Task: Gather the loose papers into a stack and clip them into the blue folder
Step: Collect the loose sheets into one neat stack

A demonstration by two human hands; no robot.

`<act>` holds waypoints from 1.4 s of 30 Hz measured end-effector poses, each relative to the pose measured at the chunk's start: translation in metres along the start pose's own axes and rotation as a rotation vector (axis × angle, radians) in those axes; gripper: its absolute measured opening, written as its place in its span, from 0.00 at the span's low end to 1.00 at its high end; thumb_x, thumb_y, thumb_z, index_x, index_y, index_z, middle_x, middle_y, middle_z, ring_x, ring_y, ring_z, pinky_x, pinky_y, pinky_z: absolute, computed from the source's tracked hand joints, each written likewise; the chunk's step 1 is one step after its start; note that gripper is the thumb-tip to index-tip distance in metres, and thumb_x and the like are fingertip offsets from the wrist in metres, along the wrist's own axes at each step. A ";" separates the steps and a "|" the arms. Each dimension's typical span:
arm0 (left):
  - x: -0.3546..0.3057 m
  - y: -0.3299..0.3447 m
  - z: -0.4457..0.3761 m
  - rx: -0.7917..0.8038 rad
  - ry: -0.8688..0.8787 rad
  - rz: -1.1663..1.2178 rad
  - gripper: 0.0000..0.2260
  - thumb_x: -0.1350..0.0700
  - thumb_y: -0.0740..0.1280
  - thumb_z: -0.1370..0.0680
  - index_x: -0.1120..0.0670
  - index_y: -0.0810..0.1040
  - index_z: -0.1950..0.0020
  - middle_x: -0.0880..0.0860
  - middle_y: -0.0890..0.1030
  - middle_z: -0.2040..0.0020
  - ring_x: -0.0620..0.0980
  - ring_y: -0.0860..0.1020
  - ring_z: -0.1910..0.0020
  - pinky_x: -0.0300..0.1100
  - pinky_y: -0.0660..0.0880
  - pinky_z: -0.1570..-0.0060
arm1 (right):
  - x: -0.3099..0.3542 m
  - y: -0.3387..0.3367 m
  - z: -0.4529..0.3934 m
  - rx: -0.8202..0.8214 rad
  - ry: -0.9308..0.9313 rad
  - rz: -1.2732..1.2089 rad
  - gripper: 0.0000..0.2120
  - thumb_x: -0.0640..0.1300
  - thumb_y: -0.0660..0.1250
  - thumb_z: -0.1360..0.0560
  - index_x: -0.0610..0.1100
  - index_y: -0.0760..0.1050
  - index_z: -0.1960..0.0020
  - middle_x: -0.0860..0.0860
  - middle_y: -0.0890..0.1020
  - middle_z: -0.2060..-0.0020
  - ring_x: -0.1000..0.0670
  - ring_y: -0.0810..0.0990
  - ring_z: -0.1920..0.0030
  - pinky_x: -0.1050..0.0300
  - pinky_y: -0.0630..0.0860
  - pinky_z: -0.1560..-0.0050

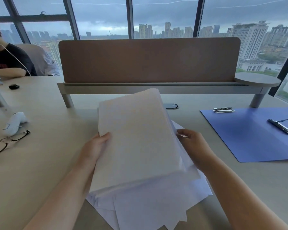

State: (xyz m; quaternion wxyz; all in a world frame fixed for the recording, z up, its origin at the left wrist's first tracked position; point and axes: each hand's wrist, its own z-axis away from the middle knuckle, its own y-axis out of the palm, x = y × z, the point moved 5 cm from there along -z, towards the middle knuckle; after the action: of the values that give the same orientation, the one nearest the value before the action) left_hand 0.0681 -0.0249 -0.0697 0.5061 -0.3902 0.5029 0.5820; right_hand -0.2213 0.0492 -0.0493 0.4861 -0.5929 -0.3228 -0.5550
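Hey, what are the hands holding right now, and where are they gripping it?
Both hold the stack of papers: the left hand grips its left edge, the right hand its right edge.

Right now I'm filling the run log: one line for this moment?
stage: gathering | left hand: holds paper stack | right hand: holds stack's right edge | loose sheets: underneath | blue folder: open, unclipped

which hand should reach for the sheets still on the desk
Right, probably. The left hand grips the stack by its edge; the right hand only pinches its side, nearer the loose sheets.
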 end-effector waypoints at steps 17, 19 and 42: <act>-0.003 0.010 0.008 -0.091 0.275 -0.151 0.08 0.64 0.65 0.21 0.54 0.74 0.44 0.50 0.81 0.55 0.46 0.81 0.60 0.38 0.76 0.64 | -0.004 0.022 0.008 0.300 0.111 -0.397 0.17 0.31 0.58 0.20 0.43 0.82 0.43 0.39 0.86 0.53 0.41 0.83 0.59 0.48 0.82 0.56; -0.005 0.011 0.009 -0.065 0.285 -0.177 0.13 0.65 0.65 0.21 0.53 0.70 0.38 0.46 0.81 0.53 0.41 0.81 0.60 0.36 0.76 0.62 | -0.003 0.021 0.009 0.318 0.108 -0.395 0.16 0.32 0.58 0.19 0.43 0.82 0.42 0.40 0.86 0.53 0.42 0.84 0.59 0.49 0.81 0.56; -0.116 0.054 0.066 -0.021 0.826 -0.079 0.12 0.60 0.66 0.21 0.46 0.72 0.41 0.41 0.83 0.50 0.42 0.82 0.50 0.37 0.78 0.51 | 0.084 0.002 0.030 0.013 -0.511 -0.329 0.06 0.46 0.70 0.23 0.48 0.82 0.47 0.51 0.87 0.53 0.50 0.86 0.51 0.51 0.83 0.52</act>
State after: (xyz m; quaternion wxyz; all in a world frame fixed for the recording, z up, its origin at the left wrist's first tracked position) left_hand 0.0399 0.0181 0.0647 0.2798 -0.6150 0.6424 0.3617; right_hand -0.1948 0.0635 0.0350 0.2964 -0.6501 -0.5298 -0.4569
